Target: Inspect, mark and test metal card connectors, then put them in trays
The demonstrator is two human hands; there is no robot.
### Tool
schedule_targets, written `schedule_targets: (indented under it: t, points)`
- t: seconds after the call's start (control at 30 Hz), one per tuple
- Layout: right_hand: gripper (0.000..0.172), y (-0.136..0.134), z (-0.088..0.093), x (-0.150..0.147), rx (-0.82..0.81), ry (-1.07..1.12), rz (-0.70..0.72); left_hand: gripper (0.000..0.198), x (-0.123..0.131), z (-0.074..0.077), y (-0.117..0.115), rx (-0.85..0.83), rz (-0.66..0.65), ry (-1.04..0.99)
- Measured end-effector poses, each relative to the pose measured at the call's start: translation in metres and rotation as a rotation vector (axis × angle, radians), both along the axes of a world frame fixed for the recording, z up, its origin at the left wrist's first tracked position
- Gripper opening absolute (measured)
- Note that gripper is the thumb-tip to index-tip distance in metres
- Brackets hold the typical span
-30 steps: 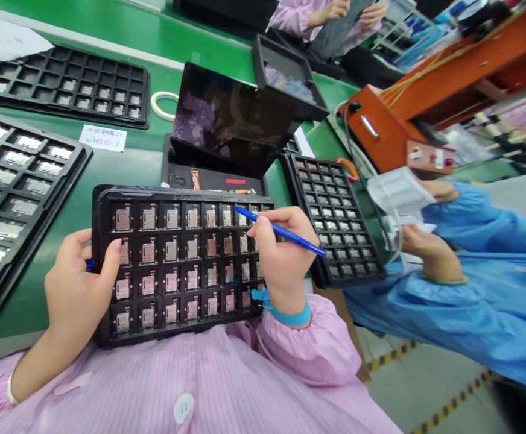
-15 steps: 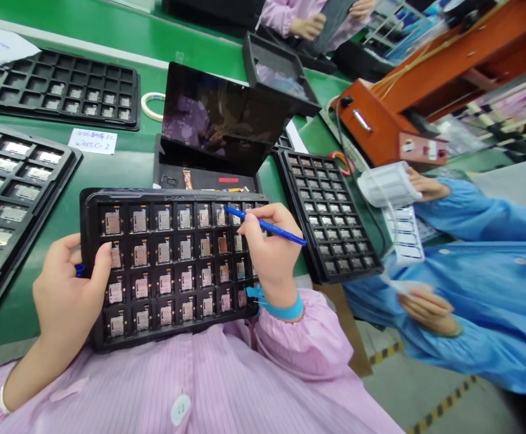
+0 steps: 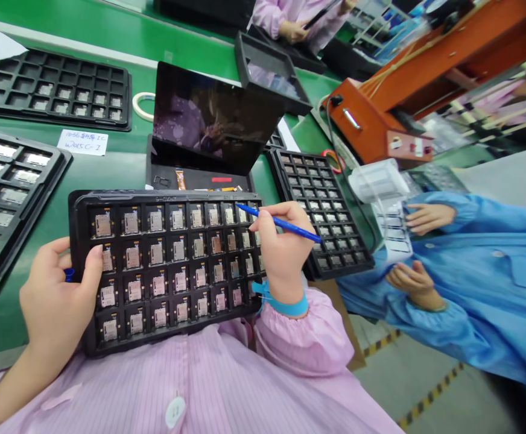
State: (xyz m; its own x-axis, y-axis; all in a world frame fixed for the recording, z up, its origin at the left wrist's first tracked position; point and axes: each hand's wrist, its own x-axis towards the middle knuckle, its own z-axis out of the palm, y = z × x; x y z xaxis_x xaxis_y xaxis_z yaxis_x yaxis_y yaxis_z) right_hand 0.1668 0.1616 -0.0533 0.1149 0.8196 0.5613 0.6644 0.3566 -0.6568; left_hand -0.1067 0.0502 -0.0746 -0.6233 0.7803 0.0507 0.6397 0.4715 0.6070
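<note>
A black compartment tray (image 3: 79, 235) is tilted up against my body, with a small metal part in each visible pocket. My left hand (image 3: 55, 295) grips its left edge, thumb on top and fingers behind. A small blue piece (image 3: 69, 275), possibly a pen cap, shows between those fingers. Between the thumb and fingers of my right hand (image 3: 285, 259) is a blue pen (image 3: 297, 229). The pen's tip is over the top row, near the seventh pocket from the left; whether it touches a part I cannot tell. My right hand hides the tray's right end.
Behind the tray stands an open black case (image 3: 218, 120) with a glossy screen-like lid. Other filled trays sit left (image 3: 52, 172) and right (image 3: 272, 172). A handwritten label (image 3: 82, 142) and a tape roll (image 3: 143, 106) lie on the green table. A co-worker in blue (image 3: 471, 289) is close on the right.
The pen tip has moved one pocket or so to the right along the top row. My left hand keeps its hold. The co-worker's upper hand has come off the white roll.
</note>
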Motion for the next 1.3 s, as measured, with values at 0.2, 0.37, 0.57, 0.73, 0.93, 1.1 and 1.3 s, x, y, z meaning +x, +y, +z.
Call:
schedule_targets:
  t: [0.2,0.37,0.57,0.73,0.93,1.1,1.3]
  points:
    - [0.010,0.000,-0.003,0.004,-0.042,-0.003,0.019,0.039,-0.004,-0.014,-0.001,0.068,0.026,0.101]
    - [0.013,0.002,-0.004,-0.001,-0.045,-0.033,0.042,0.042,-0.006,-0.017,-0.001,0.061,0.013,0.121]
    - [0.011,0.001,-0.005,0.005,-0.049,-0.013,0.008,0.043,-0.005,-0.015,-0.001,0.055,0.009,0.122]
    - [0.010,0.001,-0.005,0.020,-0.023,0.026,-0.060,0.044,-0.005,-0.015,-0.001,0.025,0.011,0.123]
    - [0.013,0.004,-0.010,0.024,-0.085,0.044,-0.047,0.045,-0.006,-0.014,-0.001,0.019,0.004,0.129]
    - [0.011,0.005,-0.011,0.021,-0.110,0.056,-0.038,0.045,-0.005,-0.013,-0.001,0.008,0.017,0.114]
    - [0.012,0.007,-0.013,0.022,-0.129,0.067,-0.042,0.048,-0.005,-0.013,-0.002,0.014,0.014,0.126]
